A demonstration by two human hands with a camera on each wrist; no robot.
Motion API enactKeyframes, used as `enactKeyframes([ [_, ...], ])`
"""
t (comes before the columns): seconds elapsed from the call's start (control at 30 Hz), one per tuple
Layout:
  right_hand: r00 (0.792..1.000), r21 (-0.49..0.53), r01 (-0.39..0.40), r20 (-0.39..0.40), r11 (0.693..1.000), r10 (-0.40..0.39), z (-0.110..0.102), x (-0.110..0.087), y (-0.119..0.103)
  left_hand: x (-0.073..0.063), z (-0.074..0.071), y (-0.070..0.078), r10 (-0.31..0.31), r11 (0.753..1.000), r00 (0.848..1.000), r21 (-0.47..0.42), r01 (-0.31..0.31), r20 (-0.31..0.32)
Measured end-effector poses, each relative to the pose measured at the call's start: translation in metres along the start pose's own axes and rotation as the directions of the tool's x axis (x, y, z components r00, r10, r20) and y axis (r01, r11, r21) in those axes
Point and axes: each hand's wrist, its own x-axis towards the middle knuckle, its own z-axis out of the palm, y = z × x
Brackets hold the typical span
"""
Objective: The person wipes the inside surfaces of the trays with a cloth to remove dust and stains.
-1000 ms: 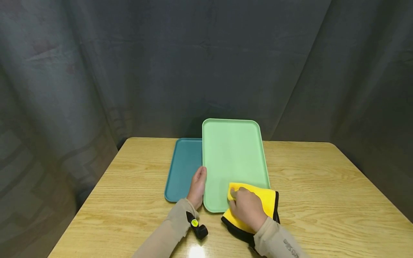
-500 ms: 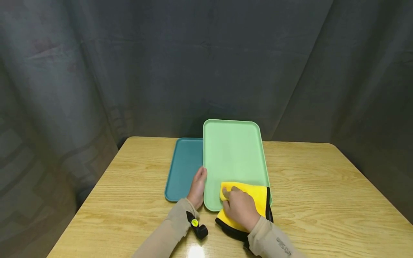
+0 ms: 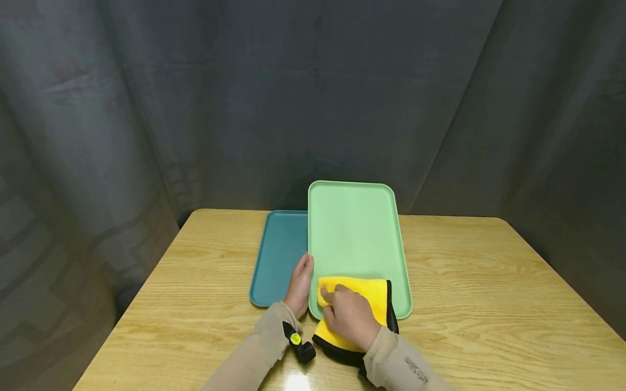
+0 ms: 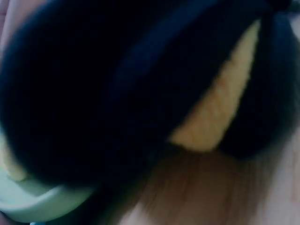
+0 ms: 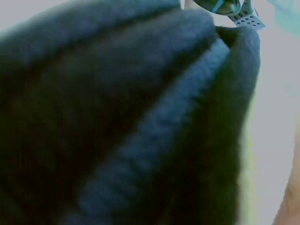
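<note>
On a wooden table (image 3: 195, 282) before a dark curtain (image 3: 313, 108), a blue tray (image 3: 279, 266) lies leftmost, partly hidden by a green tray (image 3: 354, 233); the left hand (image 3: 298, 287) grips the green tray's left rim; the right hand's (image 3: 352, 317) curled fingers hold a black-edged yellow cloth (image 3: 376, 296) over its near end

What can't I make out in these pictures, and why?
Teal tray, head view: right part hidden by the green tray.
Near edge of the green tray, head view: partly covered by the yellow cloth.
Dark folds, left wrist view: too blurred for detail.
Shiny thing, right wrist view: cut off by the top edge.
</note>
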Motion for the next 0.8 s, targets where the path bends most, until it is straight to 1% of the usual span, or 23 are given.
enactKeyframes([
  [0.2, 0.999, -0.002, 0.026, 0.029, 1.0, -0.026, 0.0006, 0.0032, -0.0029, 0.0002, -0.0006, 0.0008, -0.002, 1.0, 1.0, -0.008, 0.002, 0.005],
  [0.43, 0.994, -0.004, 0.063, 0.087, 0.998, -0.062, 0.0001, 0.0037, -0.0055, 0.0001, -0.001, 0.0008, -0.011, 1.0, 1.0, 0.007, 0.011, -0.004],
  [0.8, 0.99, -0.013, 0.087, 0.111, 0.996, -0.085, -0.0016, 0.003, -0.005, -0.0004, 0.0009, 0.0001, 0.011, 1.0, 1.0, 0.01, -0.011, -0.023],
])
